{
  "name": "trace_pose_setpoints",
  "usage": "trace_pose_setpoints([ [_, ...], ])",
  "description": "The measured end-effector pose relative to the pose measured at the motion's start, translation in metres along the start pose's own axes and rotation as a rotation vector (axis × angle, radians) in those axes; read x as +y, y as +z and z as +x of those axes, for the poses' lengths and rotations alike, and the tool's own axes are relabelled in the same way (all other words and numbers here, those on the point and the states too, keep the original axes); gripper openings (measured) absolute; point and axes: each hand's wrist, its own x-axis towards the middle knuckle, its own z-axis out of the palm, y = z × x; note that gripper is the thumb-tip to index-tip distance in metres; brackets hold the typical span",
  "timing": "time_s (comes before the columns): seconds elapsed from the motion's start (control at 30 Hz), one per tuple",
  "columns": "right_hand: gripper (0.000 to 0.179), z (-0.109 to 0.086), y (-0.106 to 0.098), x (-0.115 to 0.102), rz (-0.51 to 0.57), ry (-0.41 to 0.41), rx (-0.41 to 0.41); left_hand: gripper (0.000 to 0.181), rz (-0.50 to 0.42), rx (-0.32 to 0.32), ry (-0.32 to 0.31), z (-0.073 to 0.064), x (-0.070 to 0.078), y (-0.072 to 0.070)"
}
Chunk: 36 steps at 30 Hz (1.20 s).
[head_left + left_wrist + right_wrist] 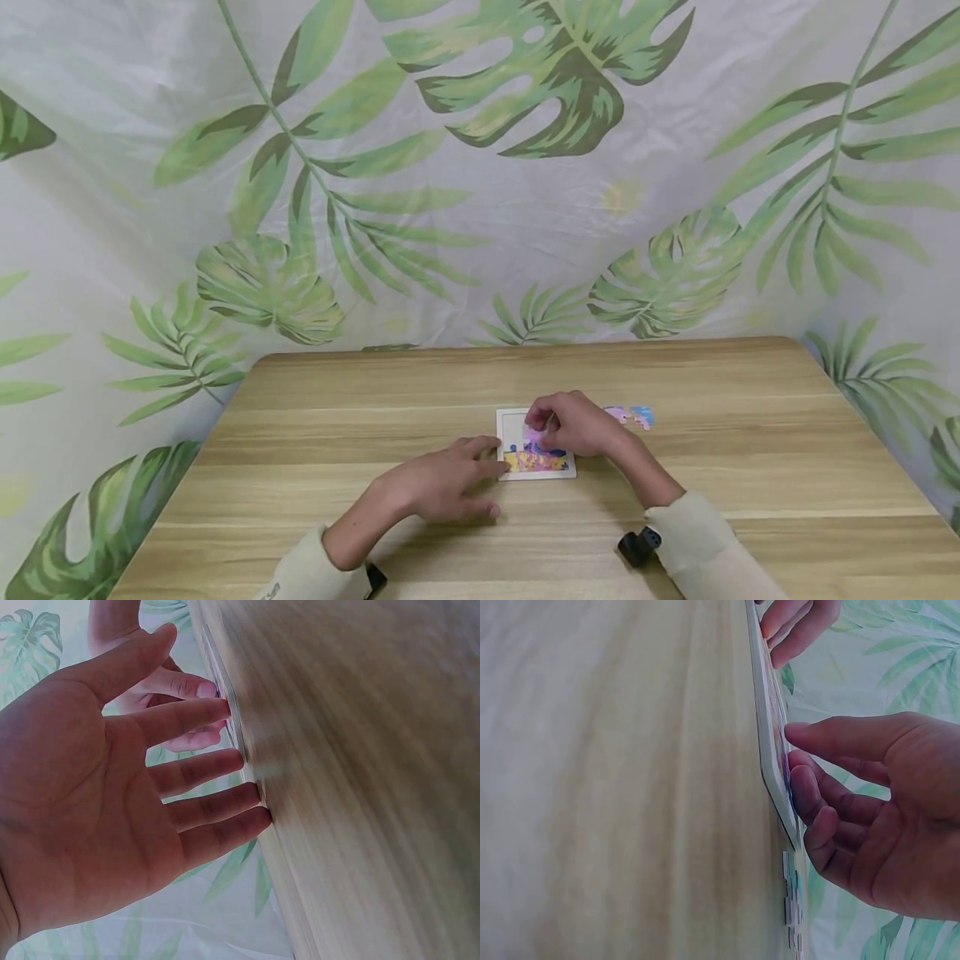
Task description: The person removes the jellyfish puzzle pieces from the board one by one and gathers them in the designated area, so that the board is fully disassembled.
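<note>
A small jigsaw puzzle in a white frame (536, 476) lies flat on the table. Yellow and pink pieces (525, 462) fill its lower part, and pale backing (512, 429) shows at the upper left. My right hand (579, 423) is over the puzzle, thumb and curled fingers at a pink puzzle piece (534, 435) that they partly cover. In the right wrist view, the thumb and fingertips (795, 731) meet the puzzle's surface. My left hand (442, 481) reaches the frame's left edge, its fingers (199, 771) extended and spread, fingertips at the frame and tabletop.
Several loose puzzle pieces (637, 416) lie just right of the frame, partly behind my right hand. The wooden table (360, 400) ends at a leaf-print curtain (450, 250). A black device (640, 547) is strapped at the right sleeve (701, 542).
</note>
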Motion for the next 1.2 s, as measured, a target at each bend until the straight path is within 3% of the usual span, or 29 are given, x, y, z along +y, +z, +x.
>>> trace_pose_setpoints([
  [0.9,0.028,-0.0009,0.0045,-0.0041,-0.014,0.036,0.029,0.061,0.003,0.003,0.004,0.0001,-0.0008,-0.0013],
  [1.2,0.023,-0.0047,0.0032,-0.0072,-0.051,-0.031,0.057,0.060,0.003,0.006,0.005,-0.0012,0.0003,-0.0013],
])
